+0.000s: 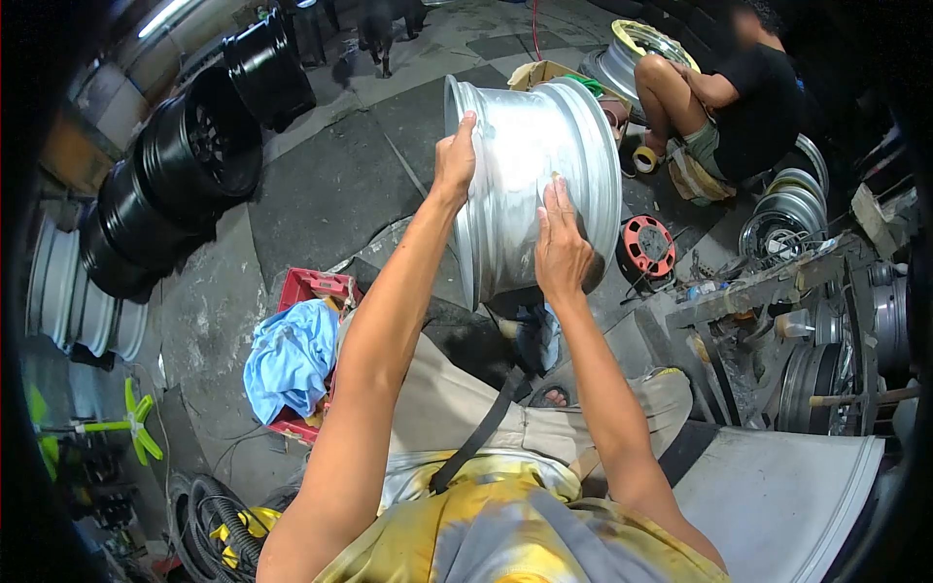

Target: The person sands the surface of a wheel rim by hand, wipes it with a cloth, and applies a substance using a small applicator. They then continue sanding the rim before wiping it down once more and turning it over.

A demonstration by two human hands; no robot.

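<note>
The step in hand looks like rubbing or feeling over the barrel of a bare silver wheel rim (515,146), which is held up in front of the seated wearer, above the knees; whether anything props it from below cannot be told. The left grip (455,160) grasps the flange on its own side, thumb uppermost. The right grip (564,253) clenches nothing visible: its fingers lie extended against the barrel, and a tiny yellowish spot at the fingertips is too small to identify. The next move seems to call for a firm left hold and light, even pressure from the right fingers along the curve, with the rim turned to bring up a new stretch.

The rim is a broad drum with stepped, rounded lips at both ends; its metal appears pale and cloudy, with a satin sheen rather than a mirror polish. By contrast, the black wheel rims (165,160) lined up at the left are glossy and deep-welled. Near the left forearm, a soft, crumpled light blue cloth (289,360) spills over a hard red crate (293,291). A round red reel (648,245) with dark openings lies right of the rim, on the scuffed, dusty grey floor (321,185)
</note>
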